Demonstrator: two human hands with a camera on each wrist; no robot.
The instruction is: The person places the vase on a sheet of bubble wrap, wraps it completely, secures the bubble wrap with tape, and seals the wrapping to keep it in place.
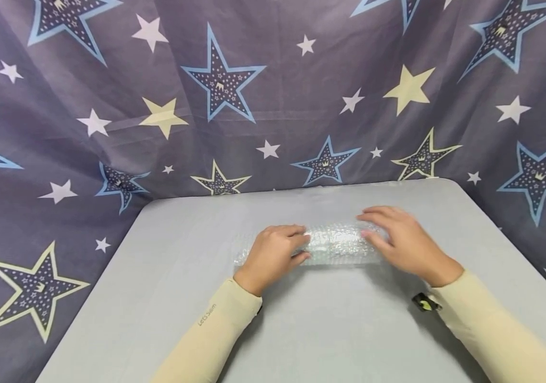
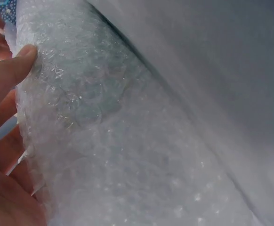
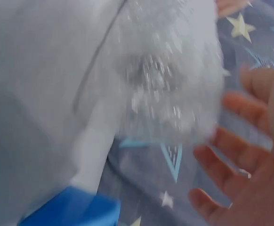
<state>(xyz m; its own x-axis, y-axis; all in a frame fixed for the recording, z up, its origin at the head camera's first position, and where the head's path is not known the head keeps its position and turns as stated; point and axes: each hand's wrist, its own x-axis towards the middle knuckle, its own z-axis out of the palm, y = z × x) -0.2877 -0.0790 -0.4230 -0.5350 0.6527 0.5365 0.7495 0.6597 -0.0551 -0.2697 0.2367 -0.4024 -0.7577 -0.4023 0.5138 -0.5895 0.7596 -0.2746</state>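
A roll of clear bubble wrap [image 1: 335, 244] lies crosswise on the table, with something pale green [image 2: 99, 89] showing faintly through its layers. My left hand [image 1: 275, 250] grips the roll toward its left end. In the left wrist view the thumb [image 2: 26, 59] presses on the near face while the fingers reach behind it. At the right end my right hand [image 1: 399, 242] is held with its fingers loosely bent and spread. The right wrist view is blurred; there the right fingers [image 3: 236, 146] stand beside the wrap, and a dark round patch shows through the plastic.
A pale grey cloth covers the table [image 1: 321, 319]. Behind and at both sides hangs a dark curtain [image 1: 278, 96] printed with stars. A blue thing [image 3: 73, 207] shows at the bottom of the right wrist view. A small black device [image 1: 426, 302] sits at the right wrist.
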